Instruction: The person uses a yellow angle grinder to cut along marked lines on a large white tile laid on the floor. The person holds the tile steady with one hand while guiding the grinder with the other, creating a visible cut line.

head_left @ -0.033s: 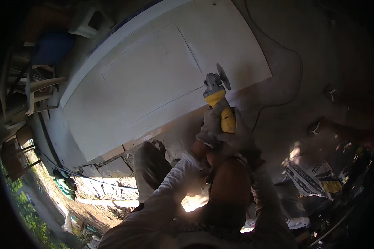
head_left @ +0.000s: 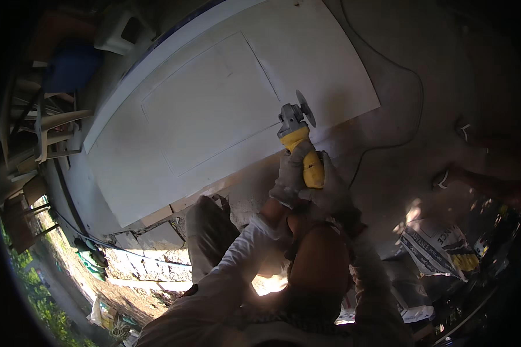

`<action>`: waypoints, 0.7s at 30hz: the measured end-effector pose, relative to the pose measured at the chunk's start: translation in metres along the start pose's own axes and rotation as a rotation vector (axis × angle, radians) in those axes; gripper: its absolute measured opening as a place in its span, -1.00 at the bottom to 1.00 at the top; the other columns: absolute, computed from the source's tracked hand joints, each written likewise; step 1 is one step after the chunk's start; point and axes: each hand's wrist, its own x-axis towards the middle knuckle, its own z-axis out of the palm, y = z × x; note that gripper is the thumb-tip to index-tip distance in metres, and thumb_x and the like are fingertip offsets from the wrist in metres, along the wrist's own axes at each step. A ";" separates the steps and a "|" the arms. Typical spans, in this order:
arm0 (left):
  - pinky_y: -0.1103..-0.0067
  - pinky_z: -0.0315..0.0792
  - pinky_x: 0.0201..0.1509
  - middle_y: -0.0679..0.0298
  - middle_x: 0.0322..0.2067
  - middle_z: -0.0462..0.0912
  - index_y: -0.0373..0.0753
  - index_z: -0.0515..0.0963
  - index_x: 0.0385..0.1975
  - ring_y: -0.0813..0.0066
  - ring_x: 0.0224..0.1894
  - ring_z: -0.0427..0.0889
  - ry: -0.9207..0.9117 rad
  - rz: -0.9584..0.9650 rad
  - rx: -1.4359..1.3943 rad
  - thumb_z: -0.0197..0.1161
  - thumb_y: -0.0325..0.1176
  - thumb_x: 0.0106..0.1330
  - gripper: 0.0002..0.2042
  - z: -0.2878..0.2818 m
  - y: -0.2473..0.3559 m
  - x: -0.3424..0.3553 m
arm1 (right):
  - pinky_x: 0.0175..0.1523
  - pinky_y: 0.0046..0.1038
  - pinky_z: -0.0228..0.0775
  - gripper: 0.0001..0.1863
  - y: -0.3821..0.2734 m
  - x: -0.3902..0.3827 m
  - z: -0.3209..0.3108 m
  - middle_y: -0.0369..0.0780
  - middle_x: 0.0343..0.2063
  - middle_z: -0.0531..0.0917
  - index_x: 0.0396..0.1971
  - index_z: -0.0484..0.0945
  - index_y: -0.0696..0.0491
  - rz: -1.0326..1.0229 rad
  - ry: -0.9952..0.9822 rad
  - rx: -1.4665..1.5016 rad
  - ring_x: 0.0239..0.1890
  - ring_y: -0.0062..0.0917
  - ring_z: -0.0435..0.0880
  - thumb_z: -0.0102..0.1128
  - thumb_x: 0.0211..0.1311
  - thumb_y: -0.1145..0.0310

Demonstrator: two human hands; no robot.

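Note:
A yellow-and-grey angle grinder (head_left: 298, 139) is held in front of me in both gloved hands, its head pointing away. My left hand (head_left: 289, 173), in a grey glove, wraps around the body just behind the grey gear head. My right hand (head_left: 333, 185), also gloved, is closed round the rear of the yellow housing. The round disc (head_left: 305, 109) stands nearly on edge at the head's right side, over a large white panel (head_left: 214, 110). A thin rectangular outline marks the panel's face. Whether the disc touches the panel I cannot tell.
A dark cord (head_left: 414, 75) curves over the floor at the right. Another person's sandalled feet (head_left: 446, 176) are at the far right, near a printed sack (head_left: 437, 246). Wooden chairs (head_left: 55, 124) and a white plastic stool (head_left: 124, 32) stand at the left.
The grinder and both hands have shifted slightly left and a little toward me. My grip on it is the same.

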 end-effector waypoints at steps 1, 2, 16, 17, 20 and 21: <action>0.34 0.73 -0.11 0.15 -0.21 0.70 -0.23 0.52 0.01 0.31 -0.23 0.75 0.053 -0.010 0.008 0.40 -0.01 0.46 -0.58 -0.012 0.005 0.006 | 0.45 -0.16 0.40 0.16 0.008 0.005 0.010 0.04 0.33 0.46 0.61 0.04 0.22 -0.015 0.017 -0.039 0.38 -0.15 0.51 0.63 0.08 0.34; 0.35 0.74 -0.11 0.17 -0.22 0.69 -0.23 0.52 0.01 0.31 -0.23 0.75 0.023 0.026 -0.024 0.40 0.00 0.46 -0.58 -0.021 0.012 0.015 | 0.44 -0.15 0.41 0.18 0.013 0.013 0.019 0.06 0.33 0.46 0.62 0.03 0.20 0.056 0.034 -0.067 0.38 -0.13 0.51 0.63 0.06 0.36; 0.37 0.74 -0.07 0.23 -0.20 0.66 -0.21 0.48 0.08 0.34 -0.21 0.73 0.021 0.017 -0.003 0.38 0.01 0.48 -0.55 -0.056 0.072 0.067 | 0.10 0.01 0.65 0.07 0.020 0.072 0.078 0.09 0.05 0.66 0.61 0.06 0.05 0.007 0.229 -0.460 -0.03 0.09 0.77 0.47 0.15 0.20; 0.37 0.74 -0.06 0.23 -0.20 0.66 -0.21 0.48 0.08 0.33 -0.21 0.73 -0.012 0.027 0.029 0.38 0.01 0.48 -0.55 -0.061 0.069 0.070 | 0.10 0.00 0.65 0.05 0.023 0.071 0.080 0.09 0.04 0.67 0.60 0.08 0.06 -0.016 0.254 -0.462 -0.03 0.08 0.77 0.46 0.16 0.21; 0.36 0.71 -0.05 0.22 -0.18 0.66 -0.22 0.48 0.11 0.32 -0.20 0.73 -0.057 0.067 0.095 0.36 0.01 0.48 -0.54 -0.074 0.067 0.094 | 0.09 -0.02 0.65 0.00 0.035 0.077 0.082 0.11 0.03 0.69 0.58 0.15 0.07 -0.079 0.336 -0.512 -0.03 0.04 0.78 0.44 0.17 0.23; 0.36 0.69 -0.04 0.21 -0.17 0.66 -0.23 0.47 0.12 0.33 -0.19 0.72 -0.065 0.085 0.108 0.33 0.02 0.50 -0.54 -0.078 0.066 0.102 | 0.09 -0.03 0.65 -0.02 0.039 0.079 0.081 0.11 0.03 0.69 0.57 0.17 0.07 -0.080 0.340 -0.523 -0.03 0.03 0.78 0.44 0.17 0.23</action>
